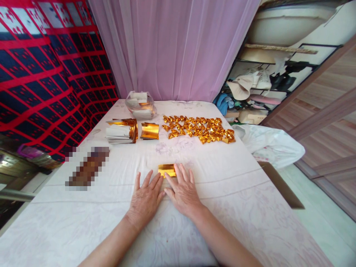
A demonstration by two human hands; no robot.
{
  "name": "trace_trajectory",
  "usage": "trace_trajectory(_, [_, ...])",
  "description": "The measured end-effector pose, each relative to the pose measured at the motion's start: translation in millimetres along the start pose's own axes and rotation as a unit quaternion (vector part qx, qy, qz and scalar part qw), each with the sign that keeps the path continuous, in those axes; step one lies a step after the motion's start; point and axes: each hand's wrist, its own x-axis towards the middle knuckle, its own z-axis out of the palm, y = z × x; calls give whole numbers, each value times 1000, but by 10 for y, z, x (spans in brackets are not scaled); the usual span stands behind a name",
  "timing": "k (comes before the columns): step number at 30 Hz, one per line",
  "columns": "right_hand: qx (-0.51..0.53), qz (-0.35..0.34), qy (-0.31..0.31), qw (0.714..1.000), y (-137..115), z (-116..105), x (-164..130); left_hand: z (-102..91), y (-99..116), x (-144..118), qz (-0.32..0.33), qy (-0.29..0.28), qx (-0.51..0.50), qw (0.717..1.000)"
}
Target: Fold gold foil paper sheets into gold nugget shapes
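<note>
A small folded sheet of gold foil paper [166, 169] lies on the cloth-covered table in front of me. My left hand [145, 196] rests flat with its fingers spread, the fingertips at the sheet's lower left edge. On the right side of the sheet lie the outstretched fingers of my right hand [182, 191], covering part of it. Both hands press down and neither grips anything. Farther back is a short stack of gold foil sheets [150, 131]. Several folded gold paper ingots [198, 128] sit in rows to its right.
Left of the short stack stands a larger pile of gold and white sheets [121, 132]. A clear plastic bag [139, 105] with more paper is behind it. A blurred-out item [89, 168] lies on the left. Beyond the right table edge are a white bag [274, 146] and a shelf rack [278, 63].
</note>
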Motion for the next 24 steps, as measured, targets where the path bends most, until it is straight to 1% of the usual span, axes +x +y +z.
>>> trace_trajectory(3, [6, 0, -14, 1000, -19, 29, 18, 7, -19, -11, 3, 9, 2, 1000])
trace_trajectory(8, [-12, 48, -11, 999, 110, 3, -68, 1, -42, -18, -5, 1, -13, 1000])
trace_trajectory(12, [-25, 74, 6, 997, 207, -25, -157, -8, -54, -12, -12, -7, -33, 999])
trace_trajectory(16, [-35, 95, 37, 994, 305, -28, -203, -26, -61, 15, -17, -10, -48, 999])
trace_trajectory(18, [-30, 93, 54, 994, 345, -32, -170, -45, -64, 61, -19, -10, -53, 998])
trace_trajectory(21, [-9, 83, 72, 994, 375, -33, -21, -88, -81, 180, -28, -15, -65, 997])
trace_trajectory(24, [13, 67, 63, 996, 386, 3, 172, -120, -126, 317, -44, -32, -88, 995])
